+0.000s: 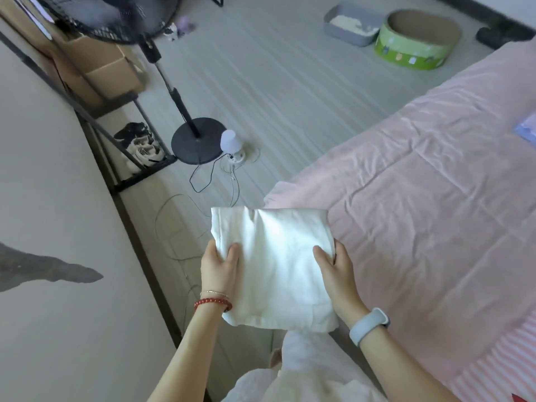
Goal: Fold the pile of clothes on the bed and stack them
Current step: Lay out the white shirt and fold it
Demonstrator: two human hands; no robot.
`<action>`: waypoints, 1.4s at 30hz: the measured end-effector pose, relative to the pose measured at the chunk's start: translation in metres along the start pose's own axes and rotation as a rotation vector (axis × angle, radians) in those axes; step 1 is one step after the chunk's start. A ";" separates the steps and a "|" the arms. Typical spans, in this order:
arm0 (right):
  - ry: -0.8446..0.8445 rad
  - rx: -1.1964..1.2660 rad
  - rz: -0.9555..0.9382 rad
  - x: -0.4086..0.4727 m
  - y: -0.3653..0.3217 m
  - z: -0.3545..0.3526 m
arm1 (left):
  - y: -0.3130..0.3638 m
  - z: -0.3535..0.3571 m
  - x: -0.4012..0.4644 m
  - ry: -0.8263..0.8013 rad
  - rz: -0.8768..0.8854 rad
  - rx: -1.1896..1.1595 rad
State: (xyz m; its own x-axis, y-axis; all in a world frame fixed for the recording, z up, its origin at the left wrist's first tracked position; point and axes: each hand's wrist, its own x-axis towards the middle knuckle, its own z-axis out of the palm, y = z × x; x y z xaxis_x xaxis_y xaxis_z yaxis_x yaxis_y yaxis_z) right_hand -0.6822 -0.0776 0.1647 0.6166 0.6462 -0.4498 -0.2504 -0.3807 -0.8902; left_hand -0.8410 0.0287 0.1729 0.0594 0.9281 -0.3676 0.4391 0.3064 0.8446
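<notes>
A folded white garment [275, 265] is held flat in the air, beside the left corner of the bed with its pink cover [429, 204]. My left hand [219, 265] grips its left edge, thumb on top and fingers beneath. My right hand [336, 268] grips its right edge the same way. The garment's far right corner overlaps the bed's edge in view. No other clothes of the pile show, apart from a pale blue scrap [526, 130] at the bed's right edge.
A standing fan [197, 145] with a round black base stands on the floor ahead, with a small white lamp [232, 143] and loose cables beside it. A black metal shelf [136, 134] with cardboard boxes lines the left wall. A grey litter tray [352, 24] and a green round scratcher [417, 39] sit far back.
</notes>
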 end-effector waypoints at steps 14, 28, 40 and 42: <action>0.016 0.011 -0.049 0.246 -0.150 0.117 | 0.161 0.013 0.272 0.025 0.114 0.024; 0.481 0.133 -0.037 0.450 -0.245 0.159 | 0.317 0.131 0.526 -0.408 0.293 0.198; 1.061 0.426 0.010 0.535 -0.294 0.018 | 0.448 0.390 0.543 -0.978 0.538 0.360; 1.140 0.473 0.007 0.553 -0.299 -0.023 | 0.470 0.448 0.531 -1.053 0.587 0.384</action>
State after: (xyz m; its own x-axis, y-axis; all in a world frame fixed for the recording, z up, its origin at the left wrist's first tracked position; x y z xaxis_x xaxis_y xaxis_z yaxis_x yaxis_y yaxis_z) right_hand -0.2491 0.3786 0.1834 0.8532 -0.3908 -0.3455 -0.3558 0.0482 -0.9333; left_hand -0.2013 0.5709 0.2001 0.9380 0.2318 -0.2576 0.3260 -0.3381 0.8829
